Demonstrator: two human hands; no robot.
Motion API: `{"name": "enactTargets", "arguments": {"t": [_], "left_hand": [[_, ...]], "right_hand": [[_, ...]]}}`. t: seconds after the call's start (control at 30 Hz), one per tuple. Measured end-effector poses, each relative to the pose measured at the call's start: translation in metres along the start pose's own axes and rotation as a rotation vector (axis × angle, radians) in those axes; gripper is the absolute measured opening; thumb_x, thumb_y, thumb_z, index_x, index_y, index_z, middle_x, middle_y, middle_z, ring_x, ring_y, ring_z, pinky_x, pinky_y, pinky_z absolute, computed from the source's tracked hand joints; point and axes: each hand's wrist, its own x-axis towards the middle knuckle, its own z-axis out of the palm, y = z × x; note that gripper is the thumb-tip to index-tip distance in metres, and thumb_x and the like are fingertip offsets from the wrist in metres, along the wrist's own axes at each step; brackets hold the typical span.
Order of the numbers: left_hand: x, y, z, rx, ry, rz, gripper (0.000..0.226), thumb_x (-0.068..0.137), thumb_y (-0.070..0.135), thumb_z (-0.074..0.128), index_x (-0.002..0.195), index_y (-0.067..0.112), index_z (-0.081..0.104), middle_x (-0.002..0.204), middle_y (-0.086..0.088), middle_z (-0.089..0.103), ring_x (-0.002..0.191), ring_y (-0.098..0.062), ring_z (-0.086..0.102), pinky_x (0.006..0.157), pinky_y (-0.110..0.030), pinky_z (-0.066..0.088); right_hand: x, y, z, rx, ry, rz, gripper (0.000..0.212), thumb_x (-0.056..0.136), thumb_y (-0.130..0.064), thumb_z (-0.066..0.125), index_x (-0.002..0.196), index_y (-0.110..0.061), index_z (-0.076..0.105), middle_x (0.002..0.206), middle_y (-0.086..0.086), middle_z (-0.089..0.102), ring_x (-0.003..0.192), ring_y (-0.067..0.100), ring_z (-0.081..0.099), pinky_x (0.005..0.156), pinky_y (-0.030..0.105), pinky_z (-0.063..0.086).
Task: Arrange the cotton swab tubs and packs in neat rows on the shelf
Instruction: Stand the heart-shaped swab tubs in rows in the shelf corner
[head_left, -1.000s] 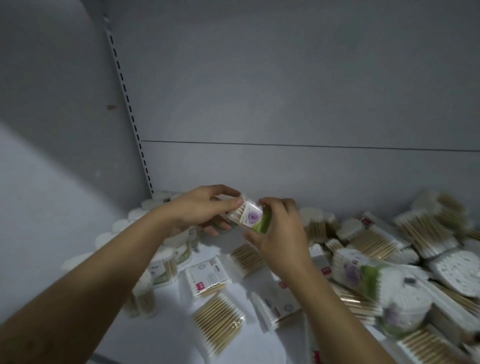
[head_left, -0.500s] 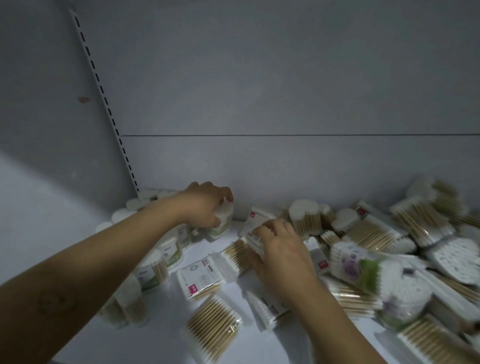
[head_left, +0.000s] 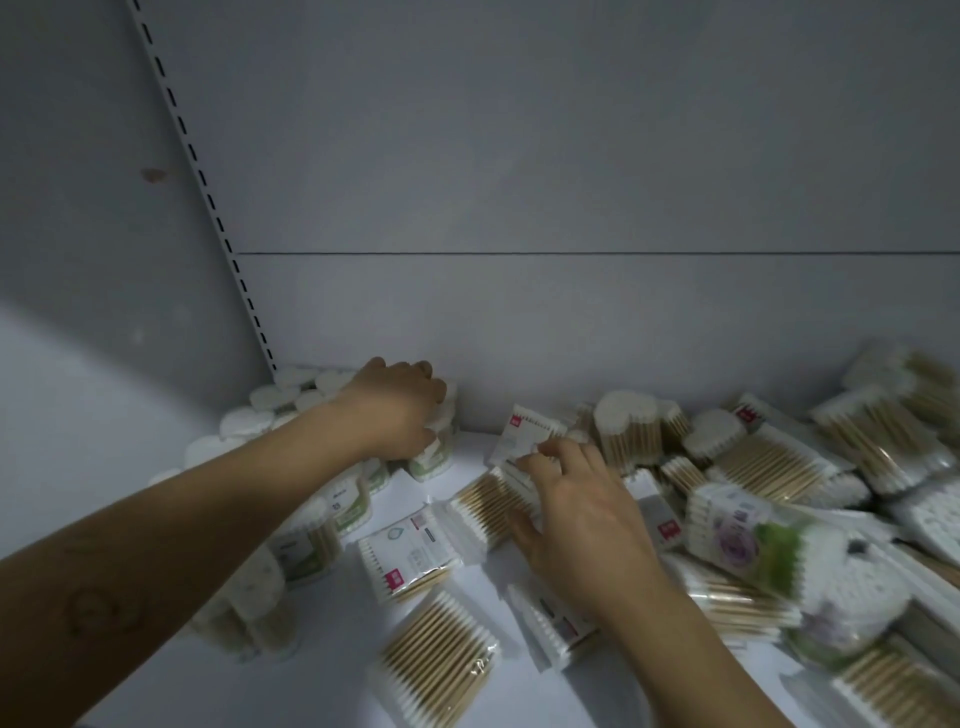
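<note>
My left hand (head_left: 400, 410) grips the top of a green-labelled swab tub (head_left: 435, 457) standing upright at the back of the white shelf (head_left: 332, 670), at the end of a row of like tubs (head_left: 311, 540) along the left wall. My right hand (head_left: 576, 504) reaches into the loose packs, its fingertips pinching the edge of a flat white pack with a red tag (head_left: 524, 431), its palm over a clear pack of wooden swabs (head_left: 480, 506). Whether that pack is lifted I cannot tell.
Flat packs (head_left: 410, 551) and a clear swab pack (head_left: 436, 660) lie scattered in front. A jumbled heap of tubs and packs, with a flower-printed tub (head_left: 743, 535), fills the right side. The grey back panel (head_left: 571, 312) and the slotted upright (head_left: 208, 192) close the corner.
The small flower tub held between both hands a second ago went to the back with my left hand. My right hand dropped to the loose packs and took the red-tagged one by its edge.
</note>
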Motion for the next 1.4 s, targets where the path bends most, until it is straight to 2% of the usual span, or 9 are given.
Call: {"name": "enactTargets", "arguments": {"t": [0.2, 0.37, 0.63, 0.8, 0.97, 1.1, 1.2, 1.3, 1.4], "left_hand": [[0.000, 0.002, 0.004, 0.014, 0.034, -0.035, 0.049, 0.093, 0.041, 0.049, 0.137, 0.020, 0.042, 0.134, -0.004, 0.047, 0.116, -0.023, 0.051, 0.095, -0.035, 0.033], [-0.002, 0.019, -0.008, 0.070, 0.126, -0.072, 0.050, 0.092, 0.047, 0.049, 0.133, 0.020, 0.043, 0.129, -0.004, 0.050, 0.114, -0.024, 0.050, 0.093, -0.037, 0.033], [0.019, 0.105, -0.047, -0.700, 0.141, 0.099, 0.057, 0.090, 0.039, 0.061, 0.141, 0.025, 0.042, 0.140, -0.005, 0.047, 0.123, -0.023, 0.051, 0.102, -0.031, 0.040], [0.046, 0.133, -0.064, -0.842, -0.018, 0.114, 0.070, 0.089, 0.042, 0.065, 0.148, 0.024, 0.032, 0.147, -0.003, 0.043, 0.128, -0.021, 0.046, 0.097, -0.023, 0.036], [0.045, 0.134, -0.062, -0.888, 0.116, 0.071, 0.056, 0.090, 0.030, 0.066, 0.140, 0.024, 0.043, 0.140, -0.003, 0.050, 0.123, -0.022, 0.051, 0.088, -0.017, 0.035], [0.022, 0.090, -0.071, -1.116, 0.168, 0.031, 0.048, 0.081, 0.011, 0.075, 0.121, 0.027, 0.055, 0.116, -0.002, 0.059, 0.093, -0.019, 0.063, 0.073, -0.032, 0.056], [-0.005, 0.057, -0.075, -1.204, 0.166, 0.023, 0.050, 0.075, -0.008, 0.071, 0.110, 0.024, 0.057, 0.109, -0.007, 0.062, 0.084, -0.018, 0.065, 0.069, -0.028, 0.055], [-0.032, 0.049, -0.074, -1.149, 0.179, 0.112, 0.052, 0.071, -0.003, 0.077, 0.110, 0.026, 0.058, 0.106, -0.002, 0.065, 0.087, -0.014, 0.067, 0.074, -0.028, 0.058], [-0.052, 0.052, -0.070, -1.178, 0.219, 0.212, 0.051, 0.073, 0.001, 0.077, 0.112, 0.028, 0.061, 0.113, 0.000, 0.063, 0.101, -0.009, 0.064, 0.084, -0.020, 0.052]], "right_hand": [[-0.001, -0.004, -0.005, 0.010, -0.084, 0.001, 0.050, 0.089, -0.042, 0.055, 0.135, -0.023, 0.047, 0.136, 0.002, 0.043, 0.127, 0.023, 0.038, 0.104, 0.036, 0.035], [-0.002, 0.001, -0.015, 0.023, -0.104, 0.064, 0.048, 0.089, -0.039, 0.056, 0.132, -0.018, 0.048, 0.135, 0.006, 0.043, 0.124, 0.024, 0.038, 0.104, 0.033, 0.033], [-0.002, 0.011, -0.035, -0.095, -0.178, 0.334, 0.043, 0.091, -0.012, 0.044, 0.134, -0.007, 0.038, 0.134, 0.014, 0.040, 0.124, 0.030, 0.039, 0.104, 0.035, 0.031], [-0.002, 0.017, -0.024, -0.116, -0.266, 0.380, 0.038, 0.097, -0.010, 0.037, 0.134, -0.001, 0.040, 0.135, 0.017, 0.041, 0.125, 0.033, 0.040, 0.105, 0.039, 0.034], [0.002, 0.027, -0.023, -0.020, -0.181, 0.429, 0.038, 0.096, -0.009, 0.041, 0.134, -0.002, 0.038, 0.137, 0.017, 0.035, 0.126, 0.031, 0.038, 0.102, 0.035, 0.036], [0.000, 0.019, -0.027, 0.258, 0.170, 0.386, 0.046, 0.092, -0.023, 0.053, 0.129, -0.006, 0.033, 0.129, 0.014, 0.041, 0.116, 0.031, 0.047, 0.091, 0.037, 0.042], [0.000, 0.009, -0.034, 0.617, 0.408, 0.397, 0.054, 0.091, -0.038, 0.057, 0.131, -0.010, 0.033, 0.129, 0.008, 0.041, 0.108, 0.024, 0.050, 0.085, 0.030, 0.041], [0.005, 0.005, -0.031, 1.136, 0.282, 0.498, 0.065, 0.088, -0.058, 0.055, 0.137, -0.022, 0.033, 0.135, 0.002, 0.048, 0.115, 0.019, 0.054, 0.095, 0.038, 0.048], [0.007, -0.001, -0.031, 1.545, 0.007, 0.612, 0.042, 0.094, -0.047, 0.052, 0.120, -0.014, 0.057, 0.113, 0.010, 0.065, 0.096, 0.025, 0.066, 0.070, 0.042, 0.059]]}}
